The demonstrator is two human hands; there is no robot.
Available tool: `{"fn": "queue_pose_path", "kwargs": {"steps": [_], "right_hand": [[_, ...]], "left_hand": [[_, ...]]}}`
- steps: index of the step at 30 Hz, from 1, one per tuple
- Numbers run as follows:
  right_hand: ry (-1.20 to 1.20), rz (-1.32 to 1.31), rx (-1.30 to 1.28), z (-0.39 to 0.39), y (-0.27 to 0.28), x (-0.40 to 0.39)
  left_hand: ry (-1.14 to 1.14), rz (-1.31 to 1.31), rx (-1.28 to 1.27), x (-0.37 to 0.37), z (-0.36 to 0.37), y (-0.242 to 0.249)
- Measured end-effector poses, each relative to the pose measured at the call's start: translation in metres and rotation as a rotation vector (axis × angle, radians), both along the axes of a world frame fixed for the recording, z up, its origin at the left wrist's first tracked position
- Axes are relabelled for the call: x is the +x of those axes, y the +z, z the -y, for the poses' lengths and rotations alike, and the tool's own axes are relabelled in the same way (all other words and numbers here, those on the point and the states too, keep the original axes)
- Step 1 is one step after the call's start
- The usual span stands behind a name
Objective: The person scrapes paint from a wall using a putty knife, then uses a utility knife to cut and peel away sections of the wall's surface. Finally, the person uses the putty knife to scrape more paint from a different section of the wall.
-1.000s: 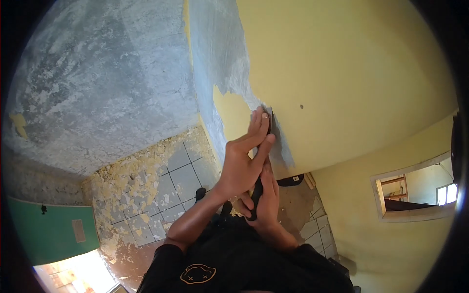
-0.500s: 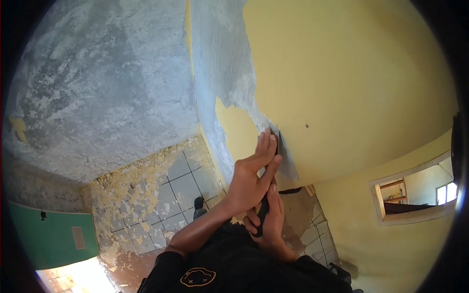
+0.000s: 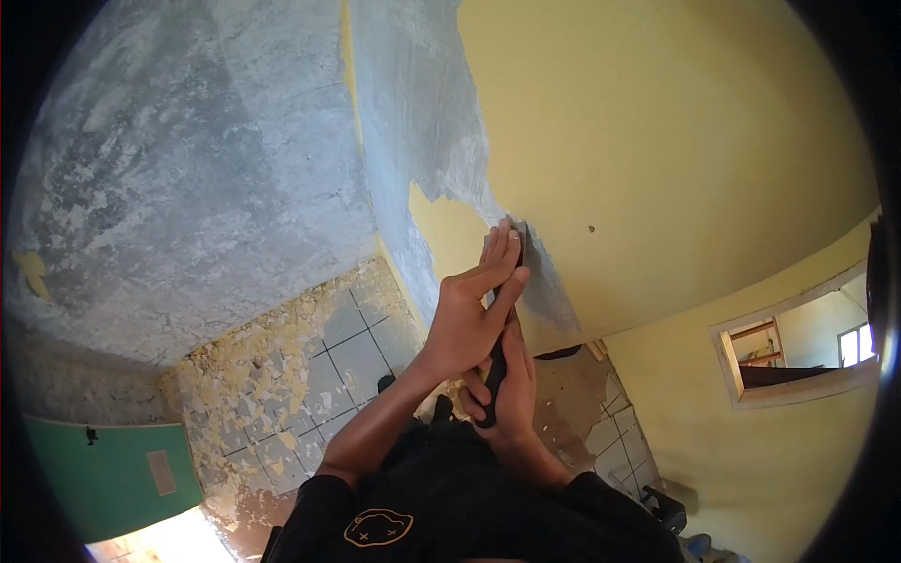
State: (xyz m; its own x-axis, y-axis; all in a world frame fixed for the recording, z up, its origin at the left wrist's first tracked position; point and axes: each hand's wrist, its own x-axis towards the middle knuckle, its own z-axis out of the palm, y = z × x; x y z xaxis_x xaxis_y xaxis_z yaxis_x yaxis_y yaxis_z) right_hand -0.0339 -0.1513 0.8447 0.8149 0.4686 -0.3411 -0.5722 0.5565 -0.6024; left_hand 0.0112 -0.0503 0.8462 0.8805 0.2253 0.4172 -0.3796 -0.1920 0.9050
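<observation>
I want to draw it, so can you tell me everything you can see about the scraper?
The scraper has a dark, rounded handle, maybe plastic or rubber, and a flat, grey, metal-looking blade. It points away from the body, with the blade appearing to rest against the wall, where yellow paint meets bare grey. The right hand has its grip around the handle; the left hand lies over the upper part. Its fingers hide much of the blade, so I can't tell its full shape.
</observation>
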Motion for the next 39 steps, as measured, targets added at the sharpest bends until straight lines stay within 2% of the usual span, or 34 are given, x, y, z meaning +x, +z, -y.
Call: {"fn": "queue_pose_path", "kwargs": {"steps": [2,6,10,12,16,18,20,22,23,24,26,28,30,31,34,37,38,39], "right_hand": [[-0.042,-0.005,-0.069,0.002,0.003,-0.011],[-0.101,0.078,-0.108,0.001,-0.001,-0.005],[-0.045,0.012,-0.063,-0.006,0.005,-0.006],[-0.034,0.018,-0.198,0.004,0.008,-0.015],[-0.068,0.07,-0.174,-0.001,-0.002,0.003],[-0.062,0.072,-0.077,-0.016,-0.003,0.006],[-0.065,0.063,-0.057,-0.012,-0.005,-0.004],[-0.032,0.151,-0.05,-0.001,-0.005,-0.005],[-0.023,0.141,-0.047,-0.002,-0.005,0.005],[-0.023,0.132,-0.049,-0.008,-0.004,0.019],[0.052,0.059,-0.02,-0.02,-0.004,0.038],[0.05,0.096,0.022,-0.023,-0.003,0.028],[0.008,0.037,-0.038,-0.016,-0.01,0.013],[-0.012,0.1,-0.058,-0.009,-0.014,0.009],[0.039,0.203,-0.175,0.011,-0.026,0.019],[0.118,0.253,-0.254,0.028,-0.037,0.029],[0.16,0.286,-0.308,0.034,-0.042,0.03],[0.191,0.317,-0.322,0.042,-0.05,0.031]], "left_hand": [[0.025,-0.053,0.073,-0.01,0.006,0.002],[0.098,0.013,0.053,0.003,0.008,-0.005],[0.025,-0.03,0.018,0.001,-0.004,0.006],[0.022,-0.029,0.006,-0.005,0.007,-0.001],[0.127,-0.002,0.096,0.008,0.004,-0.003],[0.024,-0.079,-0.113,0.008,-0.007,0.003],[0.027,-0.136,-0.104,0.002,-0.003,-0.004],[0.14,0.026,0.223,0.003,0.003,-0.007],[0.27,0.124,0.352,0.01,0.001,-0.009],[0.268,0.114,0.352,0.018,-0.005,-0.001],[0.182,-0.179,-0.04,0.024,-0.014,0.013],[0.228,-0.095,0.03,0.023,-0.017,0.007],[0.196,-0.005,0.133,0.012,-0.01,-0.009],[0.181,0.02,0.131,0.009,-0.004,-0.014],[0.162,0.031,-0.039,0.012,0.008,-0.025],[0.149,0.121,-0.057,0.012,0.004,-0.043],[0.16,0.119,-0.062,0.007,0.0,-0.051],[0.136,0.012,-0.206,-0.002,-0.005,-0.062]]}}
